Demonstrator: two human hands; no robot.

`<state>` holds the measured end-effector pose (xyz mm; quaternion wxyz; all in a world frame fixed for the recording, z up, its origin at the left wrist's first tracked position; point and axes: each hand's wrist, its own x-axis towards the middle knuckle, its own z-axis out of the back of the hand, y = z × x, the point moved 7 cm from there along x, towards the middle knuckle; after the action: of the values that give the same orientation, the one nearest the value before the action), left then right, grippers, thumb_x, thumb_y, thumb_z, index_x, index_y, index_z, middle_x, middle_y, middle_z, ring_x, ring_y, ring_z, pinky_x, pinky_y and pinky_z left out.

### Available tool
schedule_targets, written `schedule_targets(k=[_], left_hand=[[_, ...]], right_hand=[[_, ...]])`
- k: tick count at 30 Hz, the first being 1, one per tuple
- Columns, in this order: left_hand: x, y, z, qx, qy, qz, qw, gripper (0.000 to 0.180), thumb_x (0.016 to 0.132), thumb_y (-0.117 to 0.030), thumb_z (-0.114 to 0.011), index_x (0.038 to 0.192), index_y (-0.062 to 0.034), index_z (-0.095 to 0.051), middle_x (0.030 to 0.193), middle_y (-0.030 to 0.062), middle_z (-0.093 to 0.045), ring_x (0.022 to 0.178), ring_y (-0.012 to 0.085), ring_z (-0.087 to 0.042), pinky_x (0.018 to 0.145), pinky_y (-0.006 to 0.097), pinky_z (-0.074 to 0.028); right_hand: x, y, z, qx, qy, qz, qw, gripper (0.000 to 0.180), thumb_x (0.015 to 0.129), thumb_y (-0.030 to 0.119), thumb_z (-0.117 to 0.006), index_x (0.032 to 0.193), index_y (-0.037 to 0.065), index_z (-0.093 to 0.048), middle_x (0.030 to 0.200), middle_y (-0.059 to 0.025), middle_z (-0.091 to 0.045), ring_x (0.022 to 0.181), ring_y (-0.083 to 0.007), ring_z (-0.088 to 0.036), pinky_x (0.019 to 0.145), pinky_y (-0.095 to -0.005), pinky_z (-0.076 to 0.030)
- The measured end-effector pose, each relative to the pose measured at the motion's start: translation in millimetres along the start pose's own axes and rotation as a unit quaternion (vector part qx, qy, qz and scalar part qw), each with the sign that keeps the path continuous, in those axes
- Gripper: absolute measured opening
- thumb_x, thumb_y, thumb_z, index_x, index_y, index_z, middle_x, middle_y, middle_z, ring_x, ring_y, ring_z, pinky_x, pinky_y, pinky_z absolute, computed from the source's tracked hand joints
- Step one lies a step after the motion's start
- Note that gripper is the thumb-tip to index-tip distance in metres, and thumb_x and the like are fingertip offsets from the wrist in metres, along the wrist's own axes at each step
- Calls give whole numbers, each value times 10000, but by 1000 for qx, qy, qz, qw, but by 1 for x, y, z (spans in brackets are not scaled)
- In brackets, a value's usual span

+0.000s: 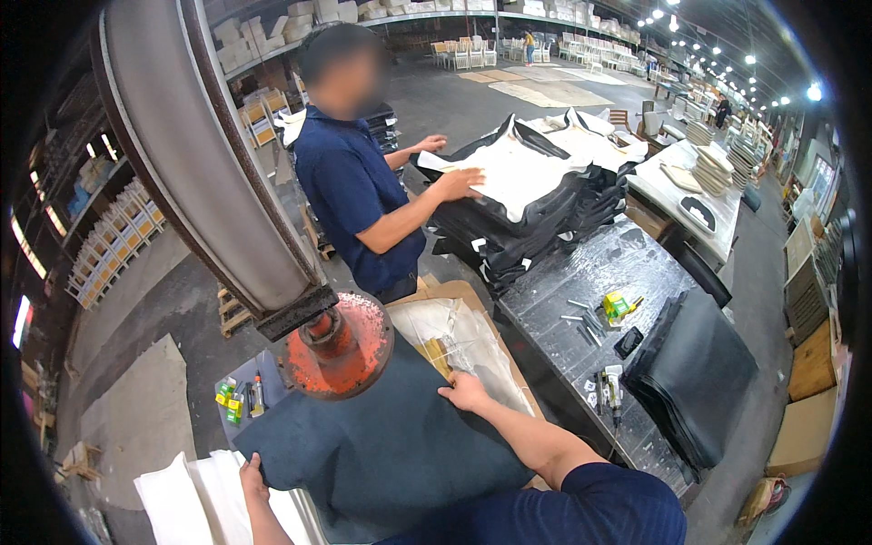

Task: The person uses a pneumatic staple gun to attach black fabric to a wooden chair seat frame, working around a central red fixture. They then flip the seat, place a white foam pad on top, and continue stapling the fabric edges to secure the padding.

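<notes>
A large dark blue-grey sheet, which looks like leather (400,454), lies spread in front of me. My left hand (253,474) pinches its left edge, thumb on top. On the far right edge, my right hand (466,392) grips the same sheet, its fingers partly hidden by it. The red, worn round head (338,350) of a press hangs over the sheet's far part, below a thick grey arm (195,136). White folded sheets (186,500) lie beside and under my left forearm. Past my right hand sits a board covered in whitish film (468,331).
A co-worker (359,191) across from me touches a pile of white and black hides (527,177). To my right, a dark table (581,291) carries small tools, a yellow-green box (617,306) and stacked dark sheets (695,368). More boxes (232,404) lie left of the press head.
</notes>
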<state>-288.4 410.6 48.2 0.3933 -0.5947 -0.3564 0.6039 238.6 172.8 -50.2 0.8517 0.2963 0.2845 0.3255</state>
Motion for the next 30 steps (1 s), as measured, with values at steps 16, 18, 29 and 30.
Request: schedule_targets(k=[16,18,29,30], left_hand=[[-7,43,14,-128,21,76,989,576,1107,-370,-634,1511,28,-538,1511,210,-619,1340,381,-631,1105,619,-492],[-8,47,17,-124,23,83,988,573,1107,-378,-631,1505,25,-542,1510,208,-618,1342,379,-630,1099,629,-490],[0,45,13,-110,18,70,991,486,1117,-334,-603,1420,46,-601,1430,209,-672,1257,371,-682,1061,560,-538],[0,45,12,-109,18,73,991,484,1117,-329,-603,1421,48,-602,1428,208,-675,1256,371,-684,1064,559,-538]], right_hand=[[-5,-16,-5,59,-28,40,997,412,912,426,-847,977,37,-727,890,-161,-754,857,-336,-731,794,-463,-558],[-5,-15,-6,58,-36,45,997,409,911,424,-847,972,37,-728,883,-161,-753,850,-339,-731,789,-464,-559],[-5,-14,-5,48,-32,43,997,425,914,440,-835,997,33,-741,893,-165,-758,864,-350,-740,803,-467,-570],[-5,-15,-5,48,-32,42,997,423,915,438,-833,997,33,-741,895,-166,-759,864,-351,-740,805,-466,-571]])
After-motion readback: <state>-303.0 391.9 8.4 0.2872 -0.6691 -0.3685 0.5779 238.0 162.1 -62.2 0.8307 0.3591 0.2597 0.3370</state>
